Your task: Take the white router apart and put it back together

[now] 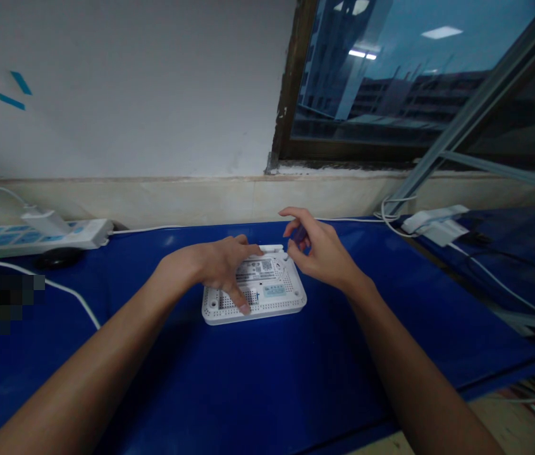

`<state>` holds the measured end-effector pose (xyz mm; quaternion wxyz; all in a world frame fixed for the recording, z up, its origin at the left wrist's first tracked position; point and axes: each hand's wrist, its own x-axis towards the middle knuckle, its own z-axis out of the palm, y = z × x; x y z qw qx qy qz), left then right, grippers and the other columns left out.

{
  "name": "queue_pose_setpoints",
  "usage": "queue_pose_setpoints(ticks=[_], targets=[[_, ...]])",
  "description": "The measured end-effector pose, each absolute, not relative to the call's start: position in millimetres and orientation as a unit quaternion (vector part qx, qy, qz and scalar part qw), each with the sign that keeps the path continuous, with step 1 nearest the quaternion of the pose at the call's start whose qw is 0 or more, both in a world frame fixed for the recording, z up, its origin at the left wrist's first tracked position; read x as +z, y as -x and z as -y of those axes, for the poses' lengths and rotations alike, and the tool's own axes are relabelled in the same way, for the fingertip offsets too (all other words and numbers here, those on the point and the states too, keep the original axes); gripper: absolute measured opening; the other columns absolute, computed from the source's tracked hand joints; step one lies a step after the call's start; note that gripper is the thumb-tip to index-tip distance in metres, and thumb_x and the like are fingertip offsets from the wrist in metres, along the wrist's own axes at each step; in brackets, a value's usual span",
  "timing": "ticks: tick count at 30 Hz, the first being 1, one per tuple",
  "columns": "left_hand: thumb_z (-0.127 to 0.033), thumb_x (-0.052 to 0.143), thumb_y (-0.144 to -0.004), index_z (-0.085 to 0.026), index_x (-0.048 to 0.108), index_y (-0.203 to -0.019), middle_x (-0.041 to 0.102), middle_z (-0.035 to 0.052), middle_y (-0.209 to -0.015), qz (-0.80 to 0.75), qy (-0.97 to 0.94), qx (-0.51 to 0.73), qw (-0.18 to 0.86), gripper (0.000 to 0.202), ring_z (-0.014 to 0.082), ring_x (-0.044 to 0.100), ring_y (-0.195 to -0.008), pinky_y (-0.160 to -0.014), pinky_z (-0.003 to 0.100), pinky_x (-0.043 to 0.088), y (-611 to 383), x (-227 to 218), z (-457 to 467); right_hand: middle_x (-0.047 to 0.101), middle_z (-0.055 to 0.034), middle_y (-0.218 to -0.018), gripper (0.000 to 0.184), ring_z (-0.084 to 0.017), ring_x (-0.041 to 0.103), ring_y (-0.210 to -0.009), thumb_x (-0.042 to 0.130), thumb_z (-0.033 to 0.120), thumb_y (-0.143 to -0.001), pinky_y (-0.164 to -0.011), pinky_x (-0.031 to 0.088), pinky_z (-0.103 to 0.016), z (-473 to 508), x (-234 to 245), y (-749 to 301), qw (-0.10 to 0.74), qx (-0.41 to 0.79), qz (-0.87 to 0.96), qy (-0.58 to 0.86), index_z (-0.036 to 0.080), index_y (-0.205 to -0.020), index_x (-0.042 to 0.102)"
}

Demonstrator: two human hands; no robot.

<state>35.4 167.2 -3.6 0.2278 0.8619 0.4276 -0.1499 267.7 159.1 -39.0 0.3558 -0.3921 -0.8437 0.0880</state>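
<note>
A white router (289, 287) lies bottom side up on the blue table, showing vent holes, printed labels and round corner holes. My left hand (222, 268) spans its left part, with the thumb pressed near the front edge and the fingers at the far edge, gripping it against the table. At the far right corner my right hand (317, 249) is closed around the dark purple handle of what looks like a screwdriver (300, 234). The fingers hide most of this tool, and I cannot make out its tip.
On the left stand a white power strip (92, 232) with a plug in it and a black object (60, 258). White adapters (436, 224) with cables lie at the right beside a metal frame (419, 170). Behind the table (248, 385) rise a wall and a window.
</note>
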Motion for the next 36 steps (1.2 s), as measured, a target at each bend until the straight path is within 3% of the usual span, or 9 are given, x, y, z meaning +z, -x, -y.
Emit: queue_pose_setpoints(ticks=[7,12,16,19,26,36], targets=[[-0.071,0.08,-0.055,-0.03,0.03,-0.156,0.041,0.0111,-0.152,-0.416,-0.869,-0.133,0.232,0.12,0.037,0.044,-0.135,-0.11,0.047,0.039,-32.1,-7.7,-169.5,0.064,-0.0008,-0.095,0.061,-0.014,0.06,-0.07,0.056,0.007,-0.077,-0.062,0.047,-0.026,-159.8,-37.8,-269.8,0.384,0.095,0.827,0.399,0.026,-0.134,0.047],[-0.071,0.081,-0.054,-0.028,0.028,-0.157,0.033,0.0137,-0.157,-0.418,-0.867,-0.146,0.229,0.124,0.0396,0.039,-0.139,-0.112,0.049,0.038,-32.0,-8.3,-170.4,0.066,0.0003,-0.087,0.062,-0.014,0.061,-0.068,0.058,0.011,-0.08,-0.063,0.046,-0.027,-160.3,-40.3,-269.3,0.312,0.109,0.852,0.407,0.025,-0.139,0.044],[-0.071,0.081,-0.054,-0.031,0.027,-0.157,0.035,0.0126,-0.157,-0.417,-0.868,-0.14,0.23,0.123,0.0398,0.039,-0.139,-0.111,0.05,0.038,-31.6,-9.5,-171.2,0.066,0.0007,-0.086,0.063,-0.015,0.062,-0.067,0.059,0.012,-0.082,-0.063,0.047,-0.027,-161.2,-41.9,-271.0,0.286,0.121,0.857,0.412,0.027,-0.142,0.042],[-0.071,0.081,-0.053,-0.034,0.027,-0.156,0.034,0.0109,-0.157,-0.421,-0.866,-0.143,0.229,0.123,0.0398,0.039,-0.139,-0.111,0.05,0.039,-31.4,-10.1,-171.5,0.066,0.0001,-0.088,0.062,-0.015,0.062,-0.067,0.058,0.012,-0.084,-0.061,0.048,-0.027,-161.8,-41.7,-272.4,0.294,0.139,0.855,0.405,0.027,-0.141,0.042],[-0.07,0.082,-0.053,-0.026,0.03,-0.156,0.041,0.0145,-0.15,-0.411,-0.873,-0.134,0.227,0.124,0.0376,0.045,-0.133,-0.109,0.048,0.042,-32.5,-9.7,-171.3,0.065,-0.0012,-0.09,0.06,-0.016,0.064,-0.069,0.061,0.015,-0.085,-0.061,0.051,-0.028,-159.5,-37.0,-273.9,0.357,0.125,0.834,0.402,0.027,-0.141,0.042],[-0.069,0.082,-0.054,-0.024,0.031,-0.156,0.04,0.0152,-0.15,-0.412,-0.872,-0.135,0.226,0.123,0.0382,0.045,-0.133,-0.109,0.049,0.041,-32.4,-7.9,-170.0,0.064,-0.0006,-0.089,0.06,-0.015,0.062,-0.068,0.061,0.015,-0.086,-0.06,0.05,-0.027,-158.9,-36.1,-274.7,0.375,0.113,0.829,0.4,0.027,-0.141,0.042]])
